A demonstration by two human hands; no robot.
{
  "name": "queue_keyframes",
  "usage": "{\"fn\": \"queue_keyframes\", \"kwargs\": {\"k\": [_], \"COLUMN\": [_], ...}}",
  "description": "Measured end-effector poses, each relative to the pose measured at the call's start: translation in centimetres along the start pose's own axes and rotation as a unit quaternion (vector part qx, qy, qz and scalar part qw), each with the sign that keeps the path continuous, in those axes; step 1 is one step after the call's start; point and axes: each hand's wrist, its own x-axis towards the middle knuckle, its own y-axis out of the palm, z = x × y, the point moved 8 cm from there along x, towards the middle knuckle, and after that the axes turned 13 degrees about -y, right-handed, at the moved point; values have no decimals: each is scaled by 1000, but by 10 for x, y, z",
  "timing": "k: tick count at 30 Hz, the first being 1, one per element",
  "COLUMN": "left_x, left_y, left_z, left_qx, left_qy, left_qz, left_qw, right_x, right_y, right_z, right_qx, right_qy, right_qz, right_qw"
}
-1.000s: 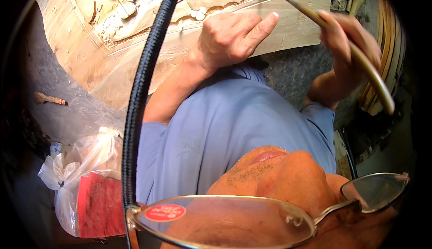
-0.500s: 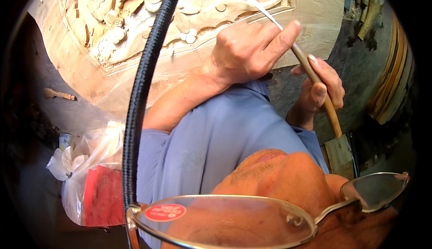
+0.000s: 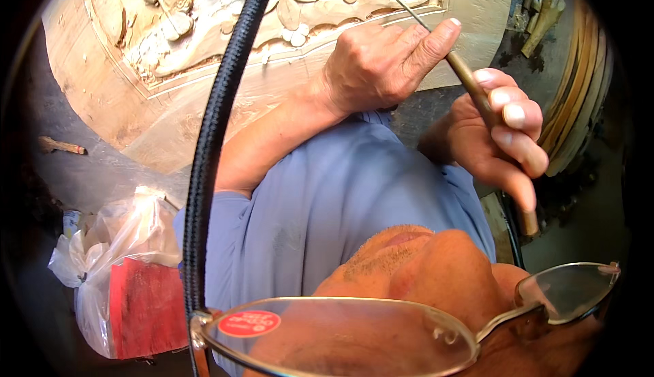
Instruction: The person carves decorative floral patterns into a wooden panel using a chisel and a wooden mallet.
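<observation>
My left hand rests over the lower part of a pale carved wooden panel, its fingers curled and one lying across the carving tool near its blade. The long brown wooden handle of the carving tool slants down to the right; its thin metal blade points at a carved scroll near the border. My right hand is wrapped loosely round the handle, palm partly turned up, fingertips showing. The panel bears raised scroll, leaf and flower shapes inside a cut border.
Bundled tools lie at the top right beside stacked curved wooden strips. A small stick lies on the grey surface at left, above a plastic bag with a red sheet. A black cord crosses the view.
The tool has swung from a higher slant at the right to beneath my left fingers. My right hand has lowered and turned its palm up; my left hand has shifted slightly right.
</observation>
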Motion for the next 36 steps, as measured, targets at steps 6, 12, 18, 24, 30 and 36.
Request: {"fn": "queue_keyframes", "kwargs": {"k": [6,12,18,24,30,36], "left_x": [26,12,15,18,21,14], "left_y": [-7,5,2,6,2,24], "left_z": [1,4,3,6,6,32], "left_qx": [-37,4,11,0,1,48], "left_qy": [-2,-31,-34,-13,-44,-13], "left_qz": [-104,-74,-93,-69,-45,-141], "left_qw": [994,997,995,998,998,989], "right_x": [41,35,41,38,38,58], "right_y": [17,17,21,20,21,54], "right_z": [-45,-56,-62,-69,-78,-106], "right_qx": [177,202,227,235,257,241], "right_qy": [105,146,161,156,167,183], "right_qz": [-80,-63,-36,-18,-8,-11], "right_qw": [975,966,960,959,952,953]}}
